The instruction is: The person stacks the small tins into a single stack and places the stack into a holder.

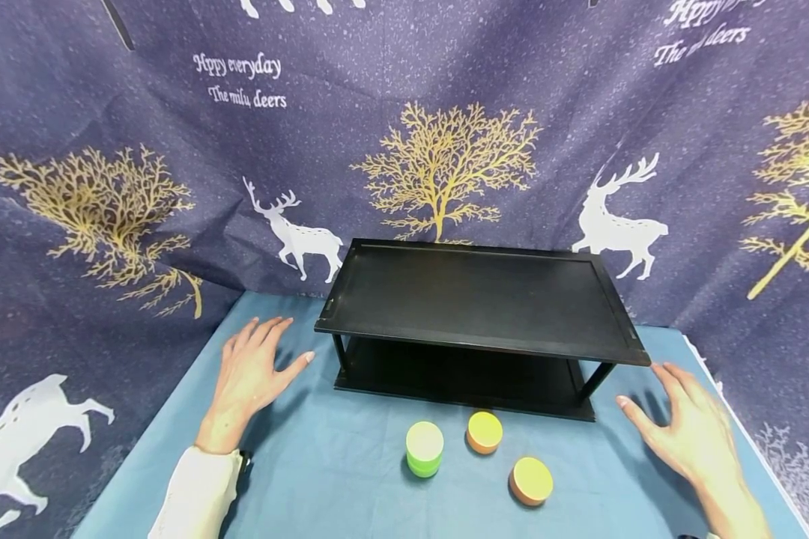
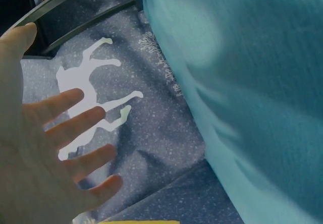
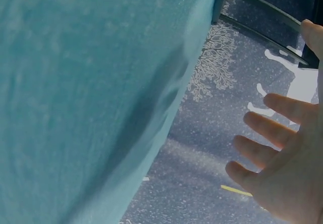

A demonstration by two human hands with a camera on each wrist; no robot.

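Observation:
A black two-tier shelf (image 1: 479,296) stands at the back of the table, its lower board (image 1: 458,374) near the cloth. My left hand (image 1: 252,367) is held beside the shelf's left end, fingers spread and nothing in them. Off the shelf's right end my right hand (image 1: 694,427) also has its fingers extended, holding nothing. In front of the shelf are a green round piece with a pale top (image 1: 424,449), taller than the others, a small orange disc with a yellow top (image 1: 484,432), and a similar disc (image 1: 531,480) nearer me. Both wrist views show bare palms, the left hand (image 2: 55,148) and the right hand (image 3: 282,158).
A blue cloth (image 1: 350,479) covers the table. Behind and at both sides hangs a dark blue curtain (image 1: 404,67) printed with white deer and golden trees. The shelf's top overhangs its lower board toward me.

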